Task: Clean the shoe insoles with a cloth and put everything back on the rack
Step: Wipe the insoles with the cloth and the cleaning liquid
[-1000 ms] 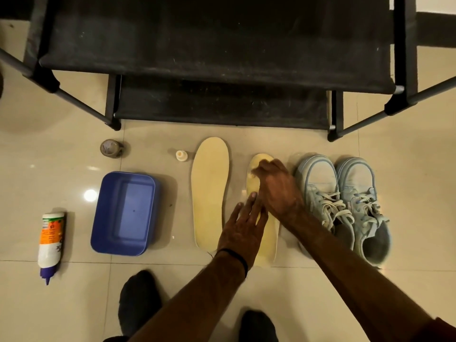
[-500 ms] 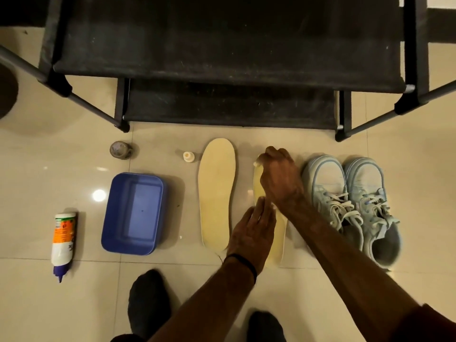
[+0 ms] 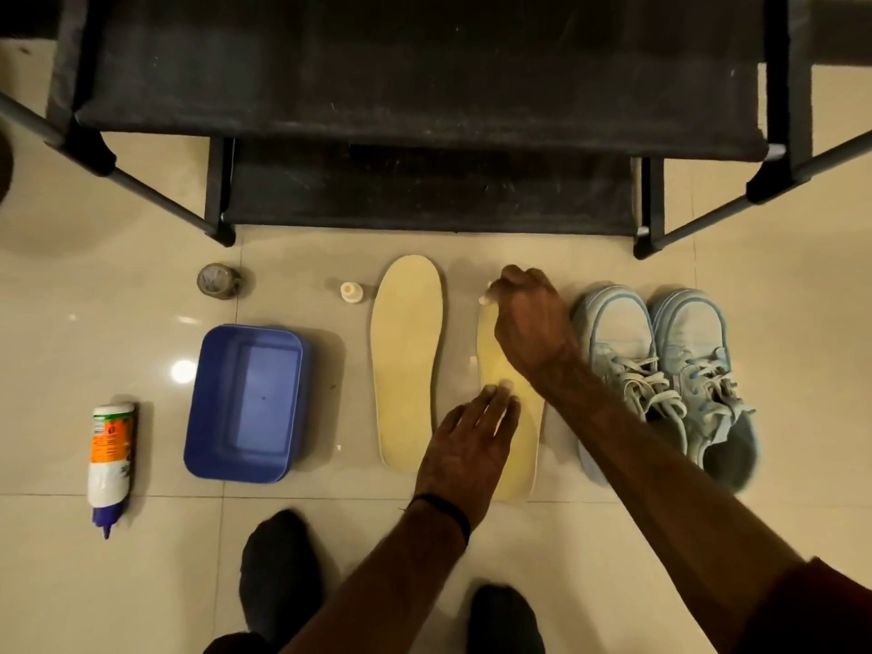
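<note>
Two pale yellow insoles lie side by side on the tiled floor. The left insole (image 3: 408,361) is bare and untouched. My left hand (image 3: 467,446) rests flat with spread fingers on the heel half of the right insole (image 3: 509,446). My right hand (image 3: 531,318) covers that insole's toe end, fingers curled over a small white cloth (image 3: 486,298) that peeks out at the fingertips. A pair of light blue sneakers (image 3: 660,370) stands just right of the insoles. The black fabric shoe rack (image 3: 415,87) fills the top of the view.
A blue plastic tub (image 3: 245,403) sits left of the insoles. A white and orange bottle (image 3: 111,457) lies at far left. A tape roll (image 3: 217,280) and a small white cap (image 3: 351,292) sit near the rack's legs. My two dark-socked feet (image 3: 283,582) are at the bottom.
My right hand has slid with the cloth up the right insole toward its toe end. My left hand has stayed pressed on the heel half.
</note>
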